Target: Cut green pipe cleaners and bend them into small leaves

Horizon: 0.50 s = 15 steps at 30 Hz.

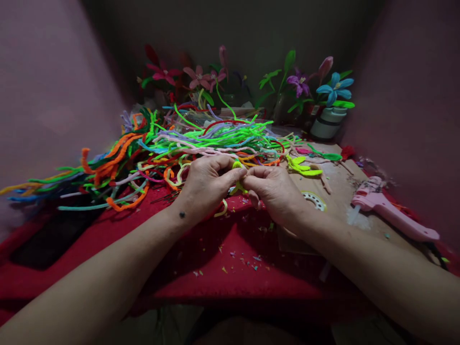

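Both hands meet over the near side of the pipe cleaner pile, fingertips pinched together. My left hand [206, 184] is closed on a bright yellow-green pipe cleaner piece [237, 165], which shows above and below the fingers. My right hand [275, 191] pinches the same piece from the other side, its fingertips touching those of the left. Most of the piece is hidden by the fingers. Just right of the hands, a yellow-green pipe cleaner petal cluster [304, 166] lies on a cardboard sheet [338, 184].
A heap of colourful pipe cleaners [223, 134] spreads behind and left. At right rests a pink glue gun [395, 211]; a white ring-shaped spool [314, 200] is near my right wrist. A dark phone [53, 239] lies left. Pipe cleaner flowers [335, 89] stand at the back. Scraps dot the red cloth [215, 282].
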### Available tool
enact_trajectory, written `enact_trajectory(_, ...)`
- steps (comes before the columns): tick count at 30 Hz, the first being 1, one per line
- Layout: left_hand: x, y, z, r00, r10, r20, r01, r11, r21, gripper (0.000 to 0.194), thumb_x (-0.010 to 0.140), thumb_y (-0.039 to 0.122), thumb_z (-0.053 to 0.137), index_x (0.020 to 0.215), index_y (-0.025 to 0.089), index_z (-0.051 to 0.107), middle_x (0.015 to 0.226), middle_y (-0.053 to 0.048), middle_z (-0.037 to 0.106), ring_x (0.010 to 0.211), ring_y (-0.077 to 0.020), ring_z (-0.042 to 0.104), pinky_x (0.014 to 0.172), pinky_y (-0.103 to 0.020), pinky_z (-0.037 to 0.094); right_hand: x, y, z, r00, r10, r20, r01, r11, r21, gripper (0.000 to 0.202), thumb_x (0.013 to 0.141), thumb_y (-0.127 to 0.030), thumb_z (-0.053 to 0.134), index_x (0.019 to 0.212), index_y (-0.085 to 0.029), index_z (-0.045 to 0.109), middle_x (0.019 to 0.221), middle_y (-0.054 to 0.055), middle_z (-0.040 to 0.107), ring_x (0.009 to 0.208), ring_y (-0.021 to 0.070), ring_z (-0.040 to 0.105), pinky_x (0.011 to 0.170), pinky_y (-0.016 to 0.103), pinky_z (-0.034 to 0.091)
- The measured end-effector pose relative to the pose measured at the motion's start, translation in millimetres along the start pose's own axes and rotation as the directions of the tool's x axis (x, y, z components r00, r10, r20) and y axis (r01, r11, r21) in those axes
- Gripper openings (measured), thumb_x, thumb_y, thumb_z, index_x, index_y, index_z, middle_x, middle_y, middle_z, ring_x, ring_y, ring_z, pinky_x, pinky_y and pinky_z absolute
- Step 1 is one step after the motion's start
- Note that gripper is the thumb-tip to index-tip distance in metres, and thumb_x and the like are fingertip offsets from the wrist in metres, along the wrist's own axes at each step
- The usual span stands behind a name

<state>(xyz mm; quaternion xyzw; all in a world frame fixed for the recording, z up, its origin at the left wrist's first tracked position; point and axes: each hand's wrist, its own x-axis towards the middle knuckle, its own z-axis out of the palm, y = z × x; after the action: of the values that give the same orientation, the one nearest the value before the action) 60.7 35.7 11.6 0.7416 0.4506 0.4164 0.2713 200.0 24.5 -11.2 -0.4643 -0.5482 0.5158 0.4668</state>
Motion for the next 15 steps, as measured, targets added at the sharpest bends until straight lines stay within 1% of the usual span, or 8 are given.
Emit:
enact_trajectory(3,-0.5,0.0,-0.2,1.000,-0.021,-0.005,0.021,1.000,0.006,0.025,0.076,0.024,0.057,0.054,0.013,0.054,0.049,0.005,0.042,0.048,-0.0065,0.035,0.046,-0.020,0.028,1.2,1.5,0.2,1.000,-0.020,-0.023,0.021,1.000,0.014,0.012,0.067,-0.018,0.054,0.054,-0.017,0.053,0.040,-0.007,0.045,0.033,0.0050,0.038,0.034,0.019,0.028)
enact_trajectory(5,0.0,-1.1,-0.5,1.000,-0.024,0.004,0.024,1.000,0.012,0.024,0.076,0.024,0.056,0.055,0.014,0.054,0.048,0.005,0.042,0.047,-0.0065,0.035,0.046,-0.020,0.027,1.7,2.5,0.4,0.999,-0.037,-0.022,0.038,0.999,0.030,0.011,0.068,-0.019,0.054,0.057,-0.017,0.054,0.041,-0.006,0.048,0.033,0.0061,0.042,0.033,0.019,0.031)
enact_trajectory(8,1.7,-4.4,-1.2,0.999,-0.001,0.049,-0.001,0.999,0.035,0.019,0.076,0.024,0.055,0.060,0.013,0.057,0.050,0.004,0.045,0.049,-0.0074,0.038,0.047,-0.020,0.028,2.2,3.6,1.0,1.000,-0.030,-0.006,0.030,0.998,0.053,0.008,0.068,-0.019,0.055,0.061,-0.016,0.056,0.044,-0.005,0.052,0.035,0.0083,0.048,0.034,0.019,0.037)
enact_trajectory(11,2.1,-7.0,-1.0,0.998,0.034,0.058,-0.040,0.995,0.093,0.017,0.076,0.022,0.053,0.061,0.013,0.058,0.052,0.004,0.047,0.051,-0.0079,0.040,0.048,-0.020,0.030,1.7,3.6,1.9,1.000,-0.005,-0.002,0.005,0.999,0.047,0.007,0.069,-0.018,0.053,0.062,-0.017,0.054,0.043,-0.004,0.052,0.036,0.0093,0.049,0.035,0.020,0.038)
enact_trajectory(13,0.5,-7.2,0.0,0.997,0.073,0.026,-0.076,0.981,0.178,0.019,0.075,0.020,0.053,0.057,0.014,0.055,0.049,0.005,0.045,0.049,-0.0076,0.038,0.048,-0.020,0.029,0.6,3.3,2.6,1.000,-0.009,-0.007,0.009,1.000,-0.012,0.007,0.069,-0.016,0.051,0.063,-0.017,0.053,0.043,-0.004,0.052,0.037,0.0092,0.048,0.036,0.019,0.037)
enact_trajectory(15,-2.0,-6.2,1.3,0.991,0.134,-0.012,-0.124,0.945,0.304,0.021,0.075,0.018,0.054,0.054,0.015,0.052,0.048,0.005,0.044,0.048,-0.0073,0.036,0.049,-0.022,0.027,-0.7,3.3,3.0,0.997,-0.070,-0.027,0.066,0.988,-0.139,0.007,0.070,-0.016,0.051,0.063,-0.017,0.053,0.044,-0.004,0.052,0.039,0.0084,0.047,0.039,0.020,0.036)
